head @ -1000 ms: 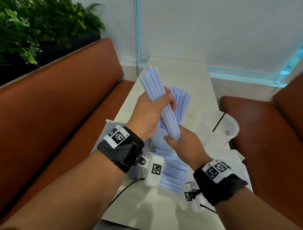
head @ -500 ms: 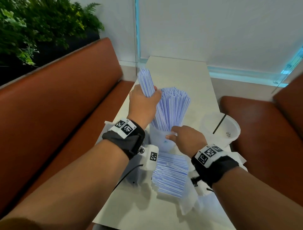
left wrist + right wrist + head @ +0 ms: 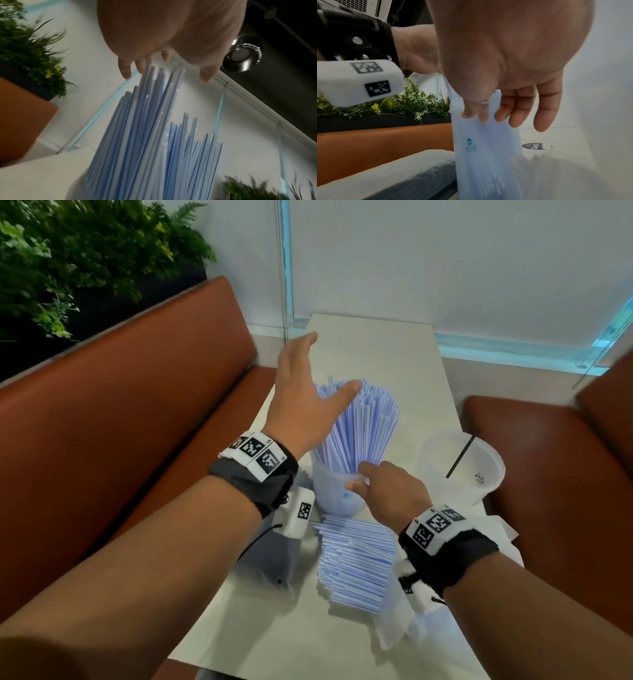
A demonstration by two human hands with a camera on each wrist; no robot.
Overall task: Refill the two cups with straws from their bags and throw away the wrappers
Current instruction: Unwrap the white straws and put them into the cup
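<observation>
A translucent cup (image 3: 337,494) stands mid-table, packed with upright blue-striped straws (image 3: 359,422). My left hand (image 3: 308,378) hovers open just above and left of the straw tops, holding nothing; in the left wrist view its fingertips (image 3: 126,73) spread over the straws (image 3: 145,135). My right hand (image 3: 383,491) pinches the cup's near rim; the right wrist view shows the thumb (image 3: 467,111) outside the cup (image 3: 481,148) and the index finger behind its wall. A second cup (image 3: 479,470), at right, holds one black straw (image 3: 460,455). More straws (image 3: 356,563) lie in an opened clear bag (image 3: 394,628).
The white table (image 3: 394,354) is narrow, with brown benches on the left (image 3: 137,412) and right (image 3: 548,474). A greyish wrapper (image 3: 270,556) lies at the table's left edge under my left wrist. Plants (image 3: 85,261) stand behind the left bench.
My left hand lowered its bundle of straws into the cup and let go, and now spreads open above them. My right hand moved from the bundle's base to the cup's rim.
</observation>
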